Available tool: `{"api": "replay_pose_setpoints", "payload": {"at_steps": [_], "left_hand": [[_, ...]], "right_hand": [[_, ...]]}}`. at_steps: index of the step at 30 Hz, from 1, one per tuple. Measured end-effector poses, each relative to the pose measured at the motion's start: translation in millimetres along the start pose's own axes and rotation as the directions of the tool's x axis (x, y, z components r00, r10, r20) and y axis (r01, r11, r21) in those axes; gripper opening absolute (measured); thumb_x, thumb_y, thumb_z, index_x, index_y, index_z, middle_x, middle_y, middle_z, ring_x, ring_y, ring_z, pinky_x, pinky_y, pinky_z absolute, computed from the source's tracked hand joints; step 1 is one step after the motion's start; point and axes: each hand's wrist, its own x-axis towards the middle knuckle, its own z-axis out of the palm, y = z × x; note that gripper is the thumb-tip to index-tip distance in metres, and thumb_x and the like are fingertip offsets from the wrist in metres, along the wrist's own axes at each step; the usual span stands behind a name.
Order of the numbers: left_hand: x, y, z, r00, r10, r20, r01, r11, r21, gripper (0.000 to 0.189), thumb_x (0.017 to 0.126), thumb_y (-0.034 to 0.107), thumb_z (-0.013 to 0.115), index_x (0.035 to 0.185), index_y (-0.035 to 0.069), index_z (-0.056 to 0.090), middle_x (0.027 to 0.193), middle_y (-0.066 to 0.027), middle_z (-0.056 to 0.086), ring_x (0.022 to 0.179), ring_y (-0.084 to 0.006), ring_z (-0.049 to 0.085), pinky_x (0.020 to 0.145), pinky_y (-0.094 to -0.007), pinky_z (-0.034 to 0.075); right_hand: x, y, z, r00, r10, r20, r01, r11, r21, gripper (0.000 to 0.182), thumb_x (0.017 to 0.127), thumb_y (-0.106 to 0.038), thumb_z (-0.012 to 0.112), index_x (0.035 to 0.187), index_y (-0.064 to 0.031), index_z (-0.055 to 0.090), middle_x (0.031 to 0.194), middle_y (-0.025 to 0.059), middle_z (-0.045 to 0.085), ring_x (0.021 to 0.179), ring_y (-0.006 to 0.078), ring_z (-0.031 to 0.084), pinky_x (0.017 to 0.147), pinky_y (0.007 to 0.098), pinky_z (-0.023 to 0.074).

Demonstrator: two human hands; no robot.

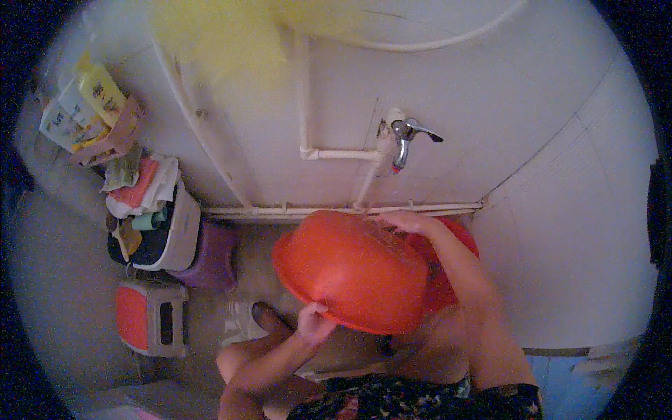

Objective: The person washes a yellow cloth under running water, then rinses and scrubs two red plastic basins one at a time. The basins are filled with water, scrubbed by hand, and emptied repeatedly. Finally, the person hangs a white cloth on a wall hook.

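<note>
A large red plastic basin [362, 273] is tilted on its side before me. My left hand [315, 323] grips its near rim, at the lower left. Over its far right side lies my right hand [409, 223], blurred, with the fingers on or close to the basin; its exact hold cannot be made out. Behind the basin, partly hidden by it and my right forearm, is a second red basin [462, 236]. A chrome tap [403, 142] with a lever sticks out of the wall beyond them.
White pipes [336, 154] run along the wall. To the left are a basket [113, 142] of bottles, a white bin [186, 226] topped with cloths and a brush, a purple stool [215, 257], and a red and grey step stool [170, 320]. Something yellow [231, 37] hangs close overhead.
</note>
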Motion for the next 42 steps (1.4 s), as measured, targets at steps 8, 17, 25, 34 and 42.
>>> {"api": "replay_pose_setpoints", "payload": {"at_steps": [8,17,25,34,42], "left_hand": [[7.0,7.5,4.5,0.994,0.016,-0.112,-0.034,0.986,-0.162,0.064,0.058,0.002,0.05,0.121,0.004,0.039,0.124,-0.0105,0.044,0.116,-0.0296,0.039,0.099,-0.0467,0.031],[-11.9,3.1,0.7,0.968,-0.163,-0.19,0.166,0.986,0.001,0.071,0.053,0.004,0.053,0.122,0.002,0.036,0.124,-0.0126,0.043,0.114,-0.0354,0.041,0.096,-0.0507,0.035],[-28.0,16.3,5.0,0.969,-0.144,-0.202,0.137,0.989,-0.049,0.076,0.052,0.002,0.053,0.125,0.007,0.034,0.126,-0.0109,0.04,0.12,-0.0334,0.034,0.101,-0.0515,0.026],[-29.7,13.2,-8.1,0.951,-0.041,-0.306,0.016,0.996,-0.085,0.073,0.052,0.002,0.051,0.124,0.007,0.037,0.126,-0.0093,0.041,0.119,-0.0317,0.034,0.102,-0.0508,0.025],[-7.7,17.6,5.2,0.939,0.027,-0.344,-0.053,0.996,-0.065,0.068,0.055,0.006,0.052,0.121,0.006,0.039,0.123,-0.0093,0.043,0.117,-0.0297,0.037,0.101,-0.0481,0.026]], "right_hand": [[-53.2,-12.9,72.6,0.858,-0.483,-0.178,0.301,0.751,-0.588,0.049,0.089,-0.037,0.038,0.131,-0.0111,0.032,0.133,0.0145,0.034,0.123,0.0324,0.031,0.102,0.0429,0.0237],[83.1,-25.7,64.7,0.796,-0.605,-0.006,0.605,0.796,-0.022,0.051,0.093,-0.037,0.023,0.134,-0.0062,0.026,0.14,0.0113,0.02,0.13,0.0267,0.018,0.107,0.0351,0.0122],[141.8,121.6,68.9,0.931,-0.342,-0.13,0.324,0.935,-0.144,0.052,0.093,-0.036,0.02,0.135,-0.0058,0.019,0.14,0.0114,0.023,0.13,0.0261,0.019,0.106,0.0333,0.0137],[93.3,157.8,64.5,0.989,0.022,-0.145,-0.013,0.998,0.057,0.056,0.091,-0.045,0.026,0.128,-0.0045,0.036,0.133,0.0126,0.036,0.123,0.0267,0.033,0.102,0.0323,0.0231],[22.9,9.6,70.0,0.943,-0.333,-0.016,0.333,0.943,0.004,0.046,0.091,-0.039,0.032,0.124,-0.0085,0.042,0.128,0.0151,0.041,0.118,0.0291,0.04,0.1,0.035,0.0286]]}}
